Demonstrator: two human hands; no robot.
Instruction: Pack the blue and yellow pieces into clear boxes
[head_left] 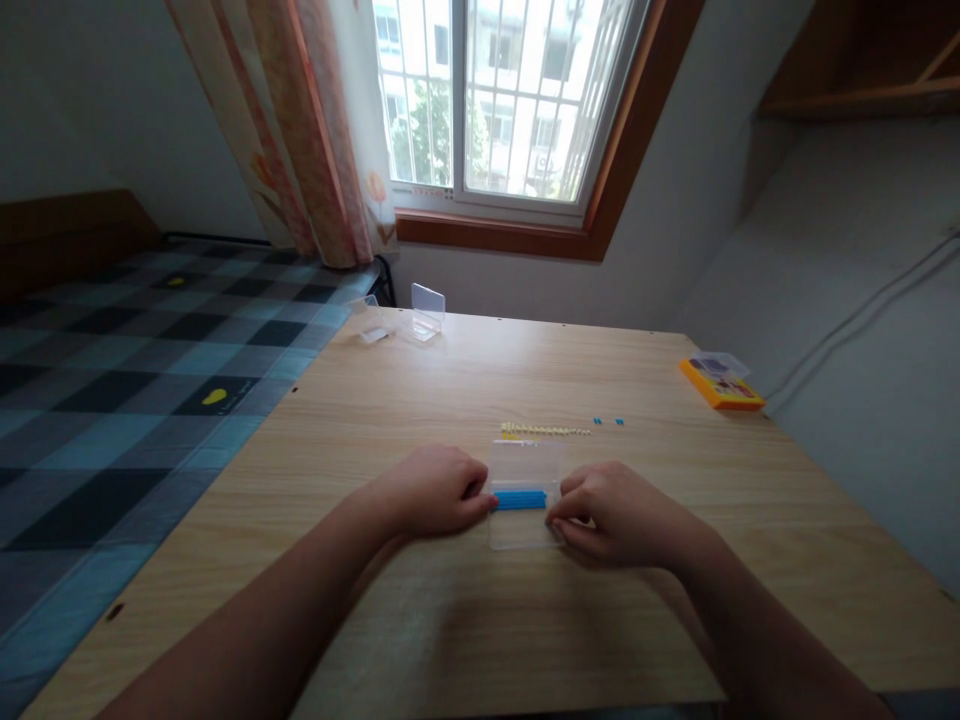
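Note:
A small clear plastic box (pixel 525 465) lies open on the wooden table (pixel 420 620), with a row of blue pieces (pixel 520 499) across its middle. My left hand (pixel 431 488) rests at the box's left side, fingers curled, fingertips pinching the left end of the blue row. My right hand (pixel 619 512) is curled at the right side, fingertips on the box's right edge by the row's other end. Just beyond the box lies a line of pale yellow pieces (pixel 544 430), and two tiny blue pieces (pixel 607 422) sit to its right.
Two clear open boxes (pixel 411 318) stand at the table's far left corner. An orange-edged box (pixel 721 383) lies at the far right by the wall. A bed with a checked blue cover (pixel 112 400) adjoins the table on the left. A window and curtain are behind.

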